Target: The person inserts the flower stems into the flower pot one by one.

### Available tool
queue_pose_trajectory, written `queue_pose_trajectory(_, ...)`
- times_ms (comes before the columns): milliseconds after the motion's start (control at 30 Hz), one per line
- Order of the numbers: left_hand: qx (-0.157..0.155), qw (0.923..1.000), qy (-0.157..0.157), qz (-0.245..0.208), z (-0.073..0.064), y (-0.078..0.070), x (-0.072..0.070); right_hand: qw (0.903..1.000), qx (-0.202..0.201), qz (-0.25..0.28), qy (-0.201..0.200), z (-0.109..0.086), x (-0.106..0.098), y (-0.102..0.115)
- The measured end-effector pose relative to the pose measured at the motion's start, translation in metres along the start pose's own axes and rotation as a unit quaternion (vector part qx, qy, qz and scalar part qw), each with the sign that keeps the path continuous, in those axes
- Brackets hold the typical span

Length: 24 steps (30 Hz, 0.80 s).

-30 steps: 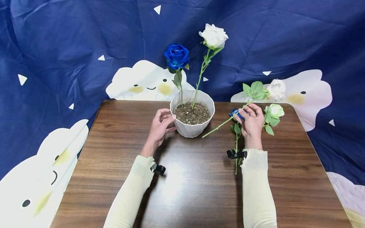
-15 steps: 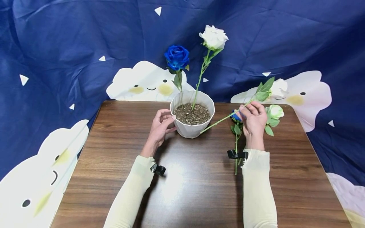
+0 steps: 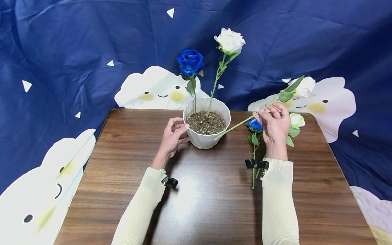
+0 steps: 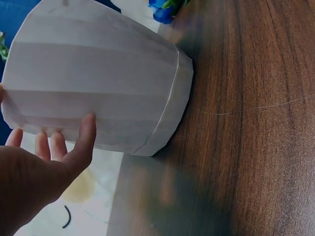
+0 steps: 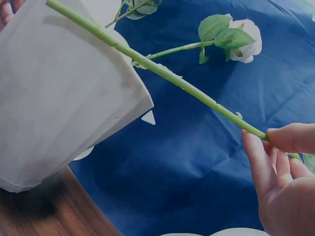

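Observation:
My left hand rests against the left side of a white faceted flowerpot, thumb and fingers spread; the left wrist view shows the thumb on its outer wall. Soil fills the pot, with a blue rose and a white rose upright in it. My right hand pinches the green stem of another white rose between thumb and fingers. This stem slants down left, and its lower end overlaps the pot's front right wall in the head view. Close across the pot, the stem fills the right wrist view.
On the brown wooden table, a second blue rose lies beneath and left of my right hand. A green-tinged white rose lies to its right, partly hidden by the hand. A navy cloth hangs behind the table.
My right hand has moved slightly right and up with the white rose; its stem has swung, bringing the lower end across the pot's front right wall. The left hand and pot have stayed put.

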<state>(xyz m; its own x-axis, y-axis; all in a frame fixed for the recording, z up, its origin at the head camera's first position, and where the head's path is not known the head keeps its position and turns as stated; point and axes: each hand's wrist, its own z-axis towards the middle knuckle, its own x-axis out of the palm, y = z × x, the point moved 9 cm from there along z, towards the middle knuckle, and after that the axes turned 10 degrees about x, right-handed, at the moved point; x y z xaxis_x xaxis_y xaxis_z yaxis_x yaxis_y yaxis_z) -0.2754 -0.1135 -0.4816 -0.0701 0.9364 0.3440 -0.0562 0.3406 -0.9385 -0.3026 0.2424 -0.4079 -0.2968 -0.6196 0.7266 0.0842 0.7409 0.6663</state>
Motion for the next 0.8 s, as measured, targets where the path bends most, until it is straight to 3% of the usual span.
queue_pose_trajectory(333,-0.002,1.0000,-0.002,0.001,-0.001,0.001,-0.001,0.9997,-0.007,-0.019,0.017,-0.001,0.018,0.001)
queue_pose_trajectory(800,0.000,1.0000,0.003,0.004,0.000,0.000,0.000,0.9968,-0.064,-0.043,0.020,-0.002,0.038,0.000)
